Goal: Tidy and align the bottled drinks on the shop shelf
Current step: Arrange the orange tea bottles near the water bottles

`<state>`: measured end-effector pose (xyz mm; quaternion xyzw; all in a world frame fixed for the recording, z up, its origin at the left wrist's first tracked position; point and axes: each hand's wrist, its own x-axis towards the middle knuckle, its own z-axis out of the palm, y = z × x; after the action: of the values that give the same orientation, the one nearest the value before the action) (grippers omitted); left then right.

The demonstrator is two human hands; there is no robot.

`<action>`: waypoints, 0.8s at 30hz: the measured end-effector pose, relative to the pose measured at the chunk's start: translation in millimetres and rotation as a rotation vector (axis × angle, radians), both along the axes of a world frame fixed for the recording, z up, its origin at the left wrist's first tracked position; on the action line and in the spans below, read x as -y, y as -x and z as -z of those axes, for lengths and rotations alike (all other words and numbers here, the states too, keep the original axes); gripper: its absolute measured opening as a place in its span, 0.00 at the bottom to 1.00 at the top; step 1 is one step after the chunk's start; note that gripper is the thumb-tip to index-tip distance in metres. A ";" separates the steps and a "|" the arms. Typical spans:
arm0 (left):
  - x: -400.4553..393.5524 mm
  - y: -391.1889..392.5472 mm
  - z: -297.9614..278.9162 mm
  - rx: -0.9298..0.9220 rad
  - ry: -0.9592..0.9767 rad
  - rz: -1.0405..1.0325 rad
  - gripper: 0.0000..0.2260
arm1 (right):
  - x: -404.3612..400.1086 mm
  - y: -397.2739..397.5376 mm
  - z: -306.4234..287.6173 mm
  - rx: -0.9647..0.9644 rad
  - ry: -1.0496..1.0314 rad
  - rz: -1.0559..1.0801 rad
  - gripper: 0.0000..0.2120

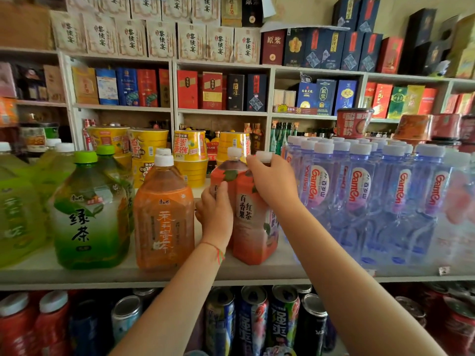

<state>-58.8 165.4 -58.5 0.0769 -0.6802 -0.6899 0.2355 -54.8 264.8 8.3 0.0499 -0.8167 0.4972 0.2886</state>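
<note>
Two upright red tea bottles [253,217] stand touching, one behind, on the shelf [154,274].

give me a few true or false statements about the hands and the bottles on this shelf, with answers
1. The right hand grips the front red tea bottle near its neck. True.
2. The left hand holds the green tea bottle. False: it holds a red tea bottle behind the front one.
3. The water bottles stand right of the red tea bottles. True.
4. The orange tea bottle has a green cap. False: its cap is white.
5. Cans sit on the shelf below. True.
</note>
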 end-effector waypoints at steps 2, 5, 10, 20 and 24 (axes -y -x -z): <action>-1.1 -1.0 1.6 -0.016 -0.024 0.054 0.30 | 3.1 -4.0 2.1 -0.024 -0.045 0.065 0.19; -5.4 -4.0 1.4 -0.015 -0.087 0.100 0.36 | 3.9 -9.7 7.8 -0.081 -0.099 0.106 0.16; -10.4 -7.8 -3.2 -0.017 -0.080 0.106 0.33 | 11.6 -18.8 23.9 -0.361 -0.222 0.218 0.25; -8.5 -19.5 15.1 -0.082 0.125 0.140 0.19 | 4.3 -27.4 38.5 -0.533 -0.496 0.309 0.24; -1.7 -53.2 26.5 -0.332 0.472 -0.108 0.15 | 3.4 -35.5 54.0 -0.760 -0.578 0.139 0.18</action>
<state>-5.6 167.0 -85.0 -0.0578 -0.7690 -0.5020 0.3914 -19.3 261.4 -45.7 0.2516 -0.7594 0.1759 0.5736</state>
